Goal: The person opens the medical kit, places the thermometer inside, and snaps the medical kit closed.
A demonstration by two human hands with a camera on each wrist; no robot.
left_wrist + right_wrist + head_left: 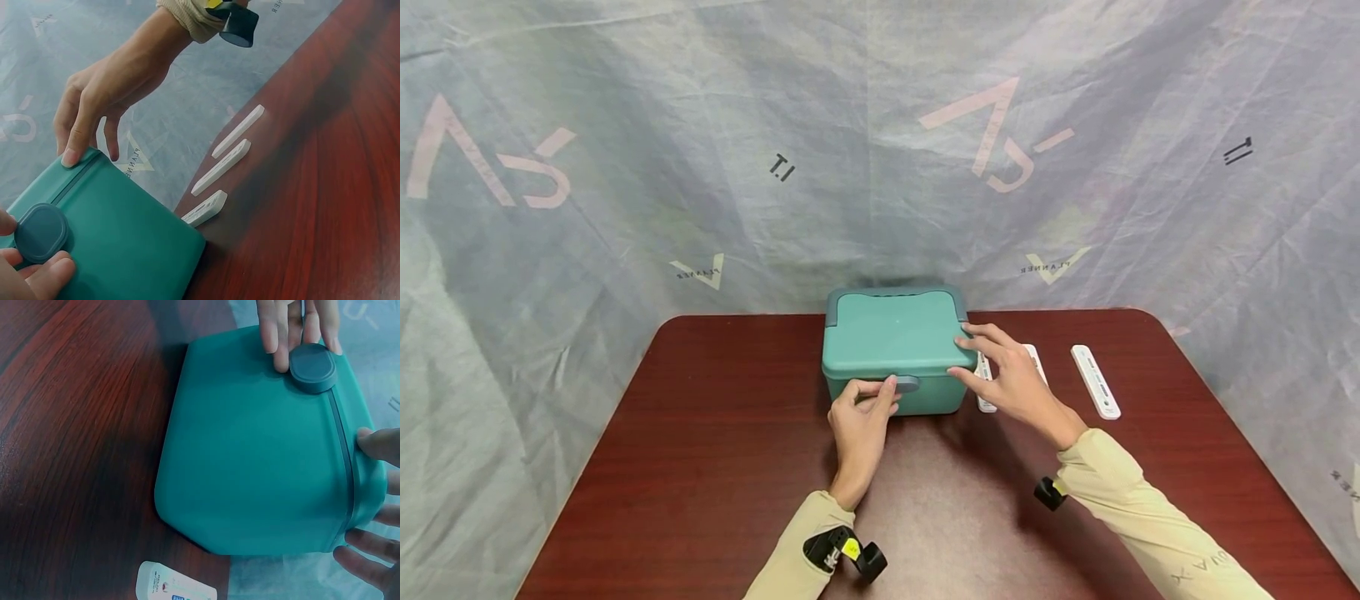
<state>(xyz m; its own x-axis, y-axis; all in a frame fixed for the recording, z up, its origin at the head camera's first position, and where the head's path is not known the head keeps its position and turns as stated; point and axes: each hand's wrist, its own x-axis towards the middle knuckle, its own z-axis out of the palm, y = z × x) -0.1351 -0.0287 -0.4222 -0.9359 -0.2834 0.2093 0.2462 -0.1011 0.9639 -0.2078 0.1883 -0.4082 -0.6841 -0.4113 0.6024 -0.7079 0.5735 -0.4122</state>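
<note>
A green lidded box [895, 333] with a blue-grey latch [907, 384] on its front stands at the back of the table, lid down. My left hand [861, 425] is at the latch's left end. In the right wrist view, the left thumb and fingers pinch that end of the latch [312, 365]. My right hand [1011, 375] rests on the lid's right edge, fingers spread. Its thumb [74, 153] touches the lid near the front corner in the left wrist view. The right palm is hidden in the right wrist view.
Right of the box lie three slim white strips with printing: one beside it [986, 392], one partly behind the right hand [1036, 360], one farther right [1096, 382]. A printed grey cloth [880, 208] hangs behind the red-brown table [722, 467].
</note>
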